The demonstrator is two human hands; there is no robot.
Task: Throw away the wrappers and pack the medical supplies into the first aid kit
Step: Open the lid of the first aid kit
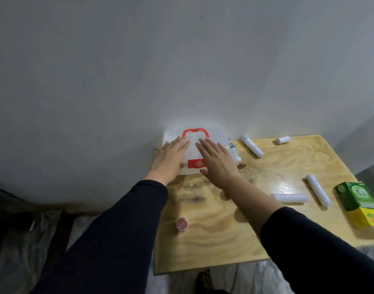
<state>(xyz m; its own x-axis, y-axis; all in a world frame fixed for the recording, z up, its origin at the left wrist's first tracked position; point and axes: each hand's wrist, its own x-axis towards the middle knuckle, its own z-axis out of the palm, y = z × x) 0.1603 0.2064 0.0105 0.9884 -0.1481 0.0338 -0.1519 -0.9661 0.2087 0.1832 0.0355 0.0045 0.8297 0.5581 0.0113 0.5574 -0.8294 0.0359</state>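
A white first aid kit with a red handle and a red cross label stands shut at the back of the wooden table, against the wall. My left hand lies flat on the left of its lid, fingers spread. Flat on the right side of the lid rests my right hand. Neither hand holds anything. Several white wrapped rolls lie to the right: one near the kit, a short one at the back, and two nearer me. A green and yellow box sits at the right edge.
A small pink round cap lies on the table near its left edge. A white bottle with a green label lies just right of the kit, partly hidden by my right hand. Clear plastic sheeting covers the floor left of and below the table.
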